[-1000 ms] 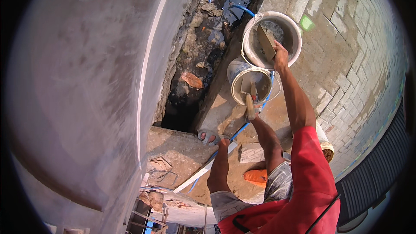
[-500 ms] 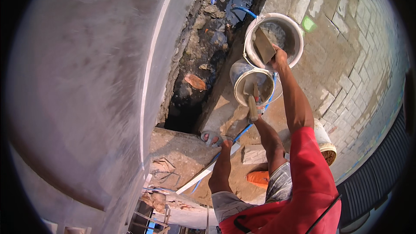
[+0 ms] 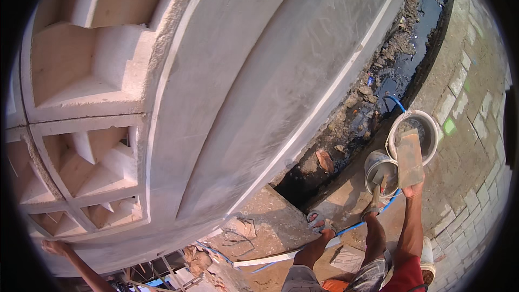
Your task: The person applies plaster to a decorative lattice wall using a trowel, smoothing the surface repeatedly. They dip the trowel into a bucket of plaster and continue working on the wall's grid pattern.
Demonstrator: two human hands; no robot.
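My right hand (image 3: pixel 415 189) grips a plastering float (image 3: pixel 410 158), a flat rectangular board, at its lower end. The float lies across the near rim of a large round bucket (image 3: pixel 432 148) with grey wet stuff inside. Beside it, to the left, stands a smaller bucket (image 3: pixel 368 170) with a trowel (image 3: pixel 375 199) in it, handle leaning out over the near rim. Far to the left, my left hand (image 3: pixel 55 247) reaches to the bottom edge of the pierced block wall (image 3: pixel 92 232), small in view, fingers stretched against it and holding no tool.
A smooth grey rendered wall (image 3: pixel 259 97) fills the middle. Along its foot runs an open drain (image 3: pixel 397 84) with dark water and rubble. My feet stand on the near side, by a blue hose (image 3: pixel 351 228), a pale strip (image 3: pixel 270 259) and a paving block (image 3: pixel 348 259). Another bucket (image 3: pixel 427 262) stands right.
My view has swung left, bringing the pierced blocks and my left hand into sight. The float has come up out of the large bucket in my right hand.
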